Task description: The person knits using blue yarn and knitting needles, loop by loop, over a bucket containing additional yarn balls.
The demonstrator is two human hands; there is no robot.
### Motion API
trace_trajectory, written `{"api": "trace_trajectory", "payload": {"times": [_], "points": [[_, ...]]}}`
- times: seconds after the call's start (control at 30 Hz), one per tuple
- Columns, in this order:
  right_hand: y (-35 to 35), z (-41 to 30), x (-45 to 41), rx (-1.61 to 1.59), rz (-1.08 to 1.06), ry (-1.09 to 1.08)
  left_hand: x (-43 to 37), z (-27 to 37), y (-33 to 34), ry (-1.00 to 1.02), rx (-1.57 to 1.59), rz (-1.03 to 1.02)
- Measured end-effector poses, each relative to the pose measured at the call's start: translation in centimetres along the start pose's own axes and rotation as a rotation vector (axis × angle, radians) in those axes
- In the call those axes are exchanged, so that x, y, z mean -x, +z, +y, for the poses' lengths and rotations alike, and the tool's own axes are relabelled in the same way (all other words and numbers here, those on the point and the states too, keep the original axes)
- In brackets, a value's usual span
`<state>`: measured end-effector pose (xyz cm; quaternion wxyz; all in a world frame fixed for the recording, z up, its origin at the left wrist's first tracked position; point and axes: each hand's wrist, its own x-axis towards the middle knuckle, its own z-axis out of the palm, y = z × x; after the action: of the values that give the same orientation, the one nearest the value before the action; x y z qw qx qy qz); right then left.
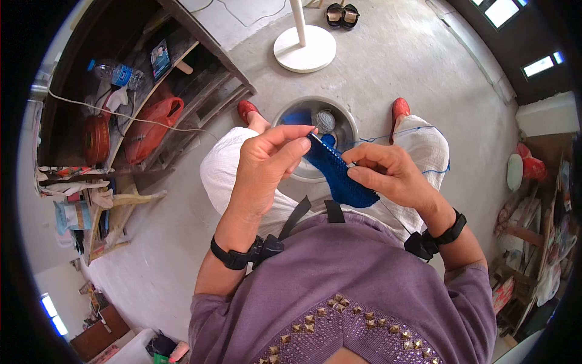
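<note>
A blue knitted piece (348,185) hangs from a thin metal knitting needle (323,144) between my hands, over my lap. My left hand (268,159) pinches the needle near its upper end, thumb and forefinger together. With thumb and fingers closed, my right hand (386,170) grips the needlework's right part, where more needle metal shows. Blue yarn (420,128) runs from there over my right knee. Beyond the knitting, a metal basin (352,123) stands on the floor, holding a ball of grey yarn (325,121) and a blue ball (328,139); the knitting partly covers them.
My feet in red shoes flank the basin. Ahead are a white round stand base (304,48) and black shoes (342,16). At left, a wooden cabinet holds a phone (160,59), a plastic bottle (120,75) and a red bag (152,132); a cable crosses it. Cluttered shelves stand at right.
</note>
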<state>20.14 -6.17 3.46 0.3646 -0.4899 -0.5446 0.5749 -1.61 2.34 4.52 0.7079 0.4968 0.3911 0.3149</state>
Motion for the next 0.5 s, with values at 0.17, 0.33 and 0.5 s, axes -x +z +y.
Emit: {"api": "trace_trajectory", "payload": {"times": [0.17, 0.33, 0.5], "points": [[0.0, -0.3, 0.0, 0.004, -0.001, 0.021, -0.1, -0.1, 0.2, 0.013, -0.017, 0.018], [0.2, -0.1, -0.1, -0.007, 0.0, 0.031, -0.2, -0.6, 0.1, 0.033, -0.041, 0.047], [1.1, 0.3, -0.2, -0.002, 0.106, -0.034, 0.0, -1.4, 1.0, 0.065, 0.018, 0.147]]}}
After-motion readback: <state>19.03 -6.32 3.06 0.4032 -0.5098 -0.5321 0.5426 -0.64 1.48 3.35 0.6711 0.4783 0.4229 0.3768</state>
